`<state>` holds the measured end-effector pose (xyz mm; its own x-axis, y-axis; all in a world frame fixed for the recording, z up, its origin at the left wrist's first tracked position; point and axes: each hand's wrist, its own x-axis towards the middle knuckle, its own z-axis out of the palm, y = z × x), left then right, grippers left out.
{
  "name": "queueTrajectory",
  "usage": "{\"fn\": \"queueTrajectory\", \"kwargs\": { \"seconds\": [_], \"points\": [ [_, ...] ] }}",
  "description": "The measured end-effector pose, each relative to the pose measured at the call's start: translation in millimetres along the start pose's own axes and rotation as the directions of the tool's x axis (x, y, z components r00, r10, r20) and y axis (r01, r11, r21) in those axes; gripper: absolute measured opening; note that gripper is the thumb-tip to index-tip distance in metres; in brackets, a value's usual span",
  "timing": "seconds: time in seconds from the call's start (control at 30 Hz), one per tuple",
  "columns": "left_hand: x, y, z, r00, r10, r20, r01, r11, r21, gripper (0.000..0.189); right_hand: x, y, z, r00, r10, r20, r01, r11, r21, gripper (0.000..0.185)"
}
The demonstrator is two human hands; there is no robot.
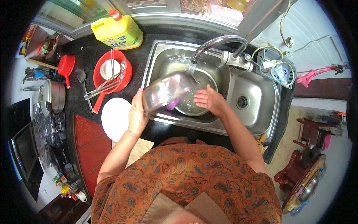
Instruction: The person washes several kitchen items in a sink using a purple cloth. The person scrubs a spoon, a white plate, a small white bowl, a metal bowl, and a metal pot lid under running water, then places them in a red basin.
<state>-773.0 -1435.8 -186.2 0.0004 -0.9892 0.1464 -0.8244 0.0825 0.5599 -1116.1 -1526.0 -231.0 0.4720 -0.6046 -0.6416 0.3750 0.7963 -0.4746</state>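
My left hand (137, 114) grips the rim of a shiny stainless-steel pan (167, 91), tilted on its side over the left basin of the double sink (171, 60). My right hand (211, 101) is held up to the right of the pan, fingers extended and palm showing, holding nothing. Water runs from the chrome faucet (218, 43) beside the pan's upper right corner. Below it, a round metal bowl (213, 81) with water in it stands in the left basin. Part of a purple cloth or sponge (174, 104) shows under the pan; the rest is hidden.
Left of the sink, a red plastic dipper (127, 79) holds a white bowl (105, 70) and metal tongs (102, 87). A white plate (114, 120) lies at the counter's front edge. A yellow detergent jug (123, 32) stands behind. A grey caddy (264, 57) sits at the right.
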Motion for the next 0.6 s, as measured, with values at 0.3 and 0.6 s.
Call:
{"fn": "queueTrajectory", "kwargs": {
  "seconds": [0.3,0.6],
  "points": [
    [27,-17,55,0.931,-0.317,0.182,0.355,0.902,-0.245,0.068,10,19,-48,0.97,-0.175,-0.168,0.204,0.964,0.173,0.027],
    [94,-65,134,0.563,-0.205,0.801,0.789,-0.156,-0.594,0.027,15,-3,-52,0.92,-0.299,-0.255,0.32,0.946,0.046,0.037]
  ]
}}
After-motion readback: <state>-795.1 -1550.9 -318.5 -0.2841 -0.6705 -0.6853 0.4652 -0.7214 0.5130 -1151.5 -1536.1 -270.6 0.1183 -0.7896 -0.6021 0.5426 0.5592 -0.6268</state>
